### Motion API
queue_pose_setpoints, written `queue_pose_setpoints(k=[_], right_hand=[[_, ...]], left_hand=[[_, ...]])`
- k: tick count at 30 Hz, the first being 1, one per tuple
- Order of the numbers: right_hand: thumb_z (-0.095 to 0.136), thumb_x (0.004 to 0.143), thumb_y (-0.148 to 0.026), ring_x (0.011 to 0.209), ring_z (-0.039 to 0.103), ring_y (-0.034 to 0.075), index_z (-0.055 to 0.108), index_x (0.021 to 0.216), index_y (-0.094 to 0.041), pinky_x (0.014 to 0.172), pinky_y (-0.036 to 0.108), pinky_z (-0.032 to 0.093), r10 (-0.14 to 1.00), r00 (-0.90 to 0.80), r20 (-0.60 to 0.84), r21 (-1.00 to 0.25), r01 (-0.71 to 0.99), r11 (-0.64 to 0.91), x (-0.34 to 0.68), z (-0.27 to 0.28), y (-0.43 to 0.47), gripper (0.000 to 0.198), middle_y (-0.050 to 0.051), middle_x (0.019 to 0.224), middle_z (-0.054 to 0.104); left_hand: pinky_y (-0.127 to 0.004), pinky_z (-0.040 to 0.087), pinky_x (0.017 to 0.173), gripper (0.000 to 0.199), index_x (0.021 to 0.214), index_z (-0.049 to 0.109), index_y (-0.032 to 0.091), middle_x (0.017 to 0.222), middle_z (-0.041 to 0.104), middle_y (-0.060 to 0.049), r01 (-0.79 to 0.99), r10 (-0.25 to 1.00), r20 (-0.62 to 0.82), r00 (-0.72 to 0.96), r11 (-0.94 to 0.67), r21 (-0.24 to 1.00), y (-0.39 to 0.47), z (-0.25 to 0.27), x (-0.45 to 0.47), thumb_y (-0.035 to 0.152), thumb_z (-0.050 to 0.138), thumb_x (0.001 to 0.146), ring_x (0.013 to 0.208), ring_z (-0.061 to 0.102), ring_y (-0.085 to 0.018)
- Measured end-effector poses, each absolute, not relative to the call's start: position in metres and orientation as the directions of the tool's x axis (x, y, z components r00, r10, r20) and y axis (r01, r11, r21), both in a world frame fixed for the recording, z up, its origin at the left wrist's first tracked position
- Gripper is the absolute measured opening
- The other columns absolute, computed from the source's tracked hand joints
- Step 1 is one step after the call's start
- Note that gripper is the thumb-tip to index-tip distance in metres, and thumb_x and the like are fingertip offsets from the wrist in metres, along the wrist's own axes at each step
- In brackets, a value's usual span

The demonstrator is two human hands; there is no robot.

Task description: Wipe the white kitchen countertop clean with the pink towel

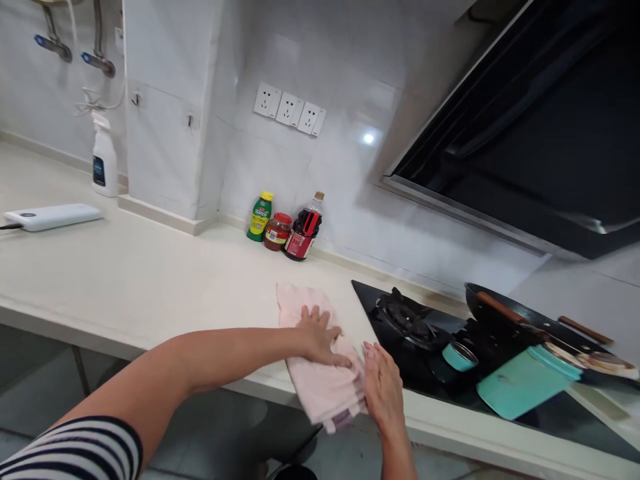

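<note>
A pale pink towel [320, 390] lies on the white countertop [200, 287], its lower end with a small purple tag hanging past the front edge. My left hand [323, 339] presses flat on the towel with its fingers spread. At the towel's right edge, my right hand [384, 387] has its fingers stretched out and close together, its side against the cloth. Neither hand grips anything. Just right of my right hand is the black gas hob [370, 303].
A green squeeze bottle [259, 218], a red-lidded jar [277, 233] and a dark sauce bottle [304, 230] stand by the wall. A wok [530, 313], a teal canister [530, 383] and a small teal cup [459, 357] occupy the hob. The range hood [525, 127] overhangs it. A spray bottle [104, 160] stands left.
</note>
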State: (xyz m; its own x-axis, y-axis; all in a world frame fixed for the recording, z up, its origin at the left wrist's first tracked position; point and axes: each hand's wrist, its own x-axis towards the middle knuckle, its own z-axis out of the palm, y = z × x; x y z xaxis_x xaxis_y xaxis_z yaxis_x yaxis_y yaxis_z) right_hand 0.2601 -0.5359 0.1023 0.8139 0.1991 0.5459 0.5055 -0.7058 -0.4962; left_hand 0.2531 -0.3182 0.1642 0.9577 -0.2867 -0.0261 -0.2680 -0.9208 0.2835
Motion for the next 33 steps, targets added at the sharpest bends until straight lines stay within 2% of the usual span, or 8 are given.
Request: queue_pose_setpoints(k=[4,10,16,19,22,25,28,33], right_hand=[[0.017,0.1,-0.071,0.14,0.039,0.032,0.059,0.138,-0.014,0.122,0.054,0.026,0.294,0.812,0.504,-0.447,0.536,-0.716,0.262,0.098,-0.538,0.081,0.015,0.148,0.051],[0.017,0.098,-0.074,0.141,0.039,0.034,0.06,0.138,-0.017,0.121,0.057,0.027,0.286,0.831,0.478,-0.419,0.502,-0.757,0.258,0.099,-0.536,0.081,0.014,0.15,0.049],[0.018,0.099,-0.073,0.141,0.04,0.034,0.061,0.136,-0.018,0.119,0.057,0.03,0.305,0.823,0.478,-0.35,0.497,-0.794,0.253,0.102,-0.532,0.079,0.014,0.149,0.049],[0.019,0.1,-0.072,0.14,0.041,0.034,0.061,0.135,-0.02,0.118,0.057,0.032,0.301,0.816,0.493,-0.335,0.497,-0.801,0.251,0.102,-0.531,0.076,0.013,0.148,0.051],[0.02,0.1,-0.073,0.138,0.043,0.034,0.061,0.135,-0.02,0.118,0.057,0.032,0.304,0.809,0.504,-0.331,0.506,-0.797,0.25,0.101,-0.531,0.076,0.014,0.147,0.052],[0.023,0.1,-0.073,0.136,0.045,0.034,0.062,0.132,-0.018,0.118,0.055,0.032,0.332,0.787,0.52,-0.313,0.537,-0.783,0.248,0.102,-0.531,0.074,0.015,0.144,0.054],[0.027,0.101,-0.07,0.135,0.047,0.033,0.061,0.131,-0.018,0.119,0.053,0.033,0.367,0.769,0.523,-0.314,0.574,-0.756,0.247,0.103,-0.53,0.069,0.013,0.141,0.056],[0.035,0.096,-0.075,0.129,0.053,0.036,0.064,0.125,-0.018,0.115,0.058,0.039,0.357,0.755,0.55,-0.353,0.597,-0.72,0.257,0.102,-0.535,0.07,0.015,0.135,0.061]], left_hand=[[-0.067,-0.001,0.122,0.094,0.158,0.042,0.029,0.171,0.019,-0.009,-0.436,-0.451,0.012,0.892,-0.855,0.282,-0.319,0.155,0.221,0.085,0.042,0.083,0.158,0.003,-0.041],[-0.066,0.004,0.123,0.084,0.152,0.048,0.038,0.167,0.031,-0.003,-0.432,-0.429,0.081,0.9,-0.847,0.311,-0.256,0.16,0.192,0.084,0.048,0.083,0.157,0.016,-0.04],[-0.068,0.006,0.12,0.075,0.145,0.056,0.043,0.169,0.029,-0.002,-0.202,-0.176,0.127,0.976,-0.948,0.246,-0.158,0.168,0.18,0.082,0.056,0.081,0.155,0.013,-0.045],[-0.065,0.007,0.12,0.075,0.151,0.047,0.045,0.171,0.024,0.0,-0.01,-0.002,0.059,0.998,-0.989,0.148,-0.095,0.173,0.177,0.082,0.049,0.085,0.155,0.013,-0.042],[-0.064,0.009,0.119,0.076,0.155,0.04,0.042,0.172,0.018,-0.001,0.226,0.229,0.02,0.973,-0.97,0.085,-0.034,0.18,0.171,0.08,0.043,0.09,0.153,0.014,-0.041],[-0.066,0.014,0.117,0.076,0.158,0.035,0.04,0.168,0.026,-0.004,0.392,0.393,0.008,0.919,-0.917,0.072,0.007,0.186,0.165,0.078,0.039,0.093,0.149,0.017,-0.042],[-0.065,0.017,0.115,0.077,0.159,0.034,0.038,0.16,0.039,-0.007,0.469,0.47,0.023,0.882,-0.882,0.057,0.02,0.186,0.165,0.079,0.036,0.093,0.144,0.024,-0.043],[-0.066,0.021,0.111,0.08,0.159,0.035,0.032,0.162,0.033,-0.015,0.455,0.457,0.057,0.888,-0.889,0.044,-0.014,0.178,0.175,0.079,0.034,0.094,0.144,0.027,-0.045]])
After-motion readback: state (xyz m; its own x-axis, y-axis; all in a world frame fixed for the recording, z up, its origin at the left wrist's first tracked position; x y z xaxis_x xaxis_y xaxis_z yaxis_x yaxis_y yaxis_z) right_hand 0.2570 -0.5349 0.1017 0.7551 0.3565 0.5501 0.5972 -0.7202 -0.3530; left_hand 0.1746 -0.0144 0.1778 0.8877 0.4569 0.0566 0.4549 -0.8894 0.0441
